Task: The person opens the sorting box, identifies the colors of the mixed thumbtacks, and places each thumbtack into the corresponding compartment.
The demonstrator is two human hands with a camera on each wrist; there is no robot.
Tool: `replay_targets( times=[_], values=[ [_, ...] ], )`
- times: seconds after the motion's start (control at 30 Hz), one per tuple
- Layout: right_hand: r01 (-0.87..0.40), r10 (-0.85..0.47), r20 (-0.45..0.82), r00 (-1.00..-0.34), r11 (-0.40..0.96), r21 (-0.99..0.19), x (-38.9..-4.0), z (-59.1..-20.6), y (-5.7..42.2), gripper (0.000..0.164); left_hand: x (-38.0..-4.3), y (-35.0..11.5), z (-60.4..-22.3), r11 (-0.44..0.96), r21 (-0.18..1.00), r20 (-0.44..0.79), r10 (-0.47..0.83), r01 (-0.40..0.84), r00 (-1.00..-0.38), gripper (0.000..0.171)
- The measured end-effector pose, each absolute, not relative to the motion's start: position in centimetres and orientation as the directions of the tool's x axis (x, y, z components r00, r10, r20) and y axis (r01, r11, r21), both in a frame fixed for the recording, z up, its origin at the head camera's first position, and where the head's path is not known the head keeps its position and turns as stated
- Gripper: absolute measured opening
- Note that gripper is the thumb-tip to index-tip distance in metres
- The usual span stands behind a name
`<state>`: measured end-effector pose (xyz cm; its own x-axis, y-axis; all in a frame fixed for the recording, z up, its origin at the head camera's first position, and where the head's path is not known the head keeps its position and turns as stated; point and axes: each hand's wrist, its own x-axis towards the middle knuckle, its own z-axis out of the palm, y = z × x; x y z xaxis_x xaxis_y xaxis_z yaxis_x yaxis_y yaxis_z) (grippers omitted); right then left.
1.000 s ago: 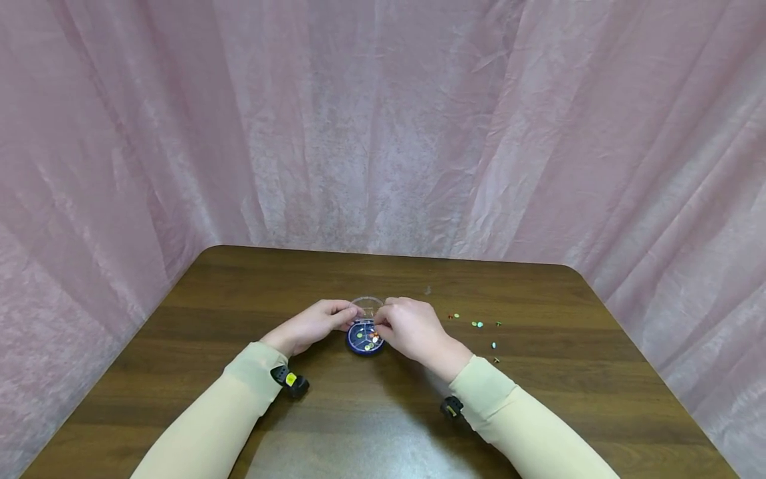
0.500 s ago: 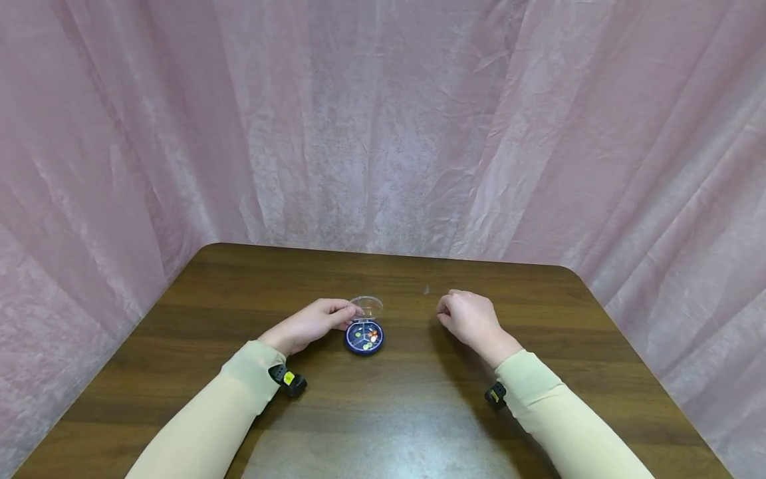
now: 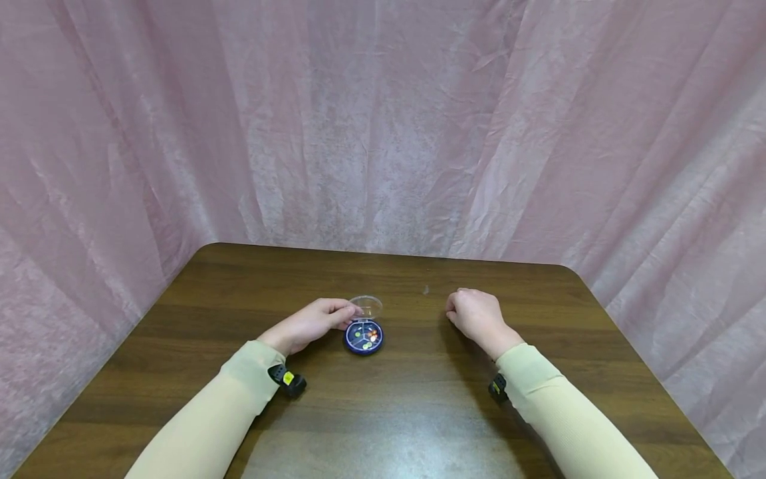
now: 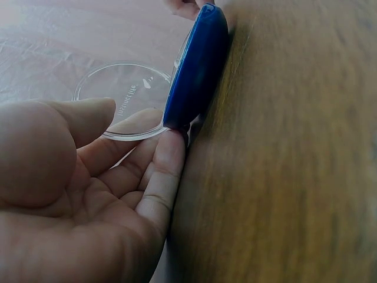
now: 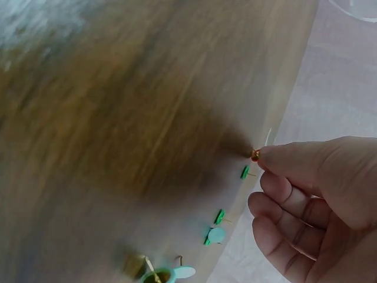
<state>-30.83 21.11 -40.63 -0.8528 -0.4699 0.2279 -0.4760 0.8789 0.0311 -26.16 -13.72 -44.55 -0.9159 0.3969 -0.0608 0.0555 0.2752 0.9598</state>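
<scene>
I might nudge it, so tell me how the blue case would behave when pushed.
The case looks like rigid plastic, so it would probably slide without bending. Its raised, clear lid looks thin, so is likely the fragile part. Small pieces lie uncovered inside, so tipping could spill them.

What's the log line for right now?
left hand: holds clear lid | blue case: open, pins inside | right hand: at orange pin, grip unclear | green pins: on table
</scene>
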Motion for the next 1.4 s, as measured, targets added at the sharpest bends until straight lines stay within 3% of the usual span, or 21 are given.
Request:
replay_targets(
  times=[0.33,0.67,1.4],
  values=[
    [-0.470,-0.466,0.210,-0.859,0.882,0.035,-30.59,-40.48,20.95,0.018,-25.96,-13.67,-44.21,0.272,0.961,-0.065,0.397,0.050,-0.916,0.037],
    [-0.461,-0.458,0.053,-0.887,0.883,-0.086,-30.33,-40.28,20.34,0.011,-26.07,-13.67,-44.38,0.272,0.962,-0.075,0.388,0.036,-0.918,0.036],
    [-0.444,-0.439,0.081,-0.895,0.892,-0.082,-29.97,-40.19,20.16,0.010,-26.27,-13.77,-44.68,0.279,0.958,-0.058,0.412,0.065,-0.909,0.040]
  ],
)
